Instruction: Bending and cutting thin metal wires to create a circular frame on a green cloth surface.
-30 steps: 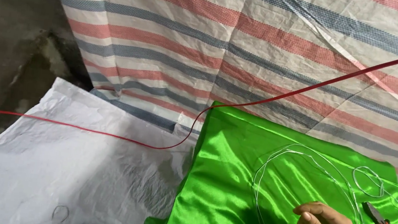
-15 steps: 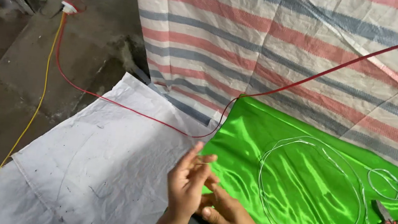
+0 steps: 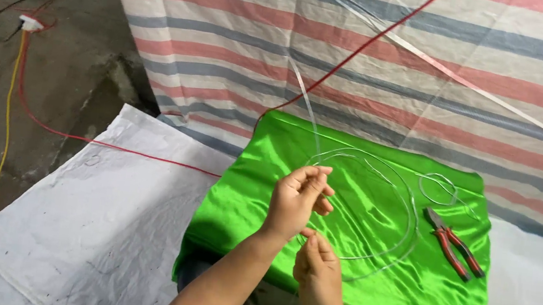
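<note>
Both hands (image 3: 306,236) seemingly pinch clear strip (image 3: 306,98) over green cloth (image 3: 419,295).

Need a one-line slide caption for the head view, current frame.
Left hand and right hand pinch a thin wire above green satin cloth, wire hoop and red-handled pliers alongside.

left hand (image 3: 296,204) bare | right hand (image 3: 317,274) bare | forearms uncovered (no sleeves, no gloves)
</note>
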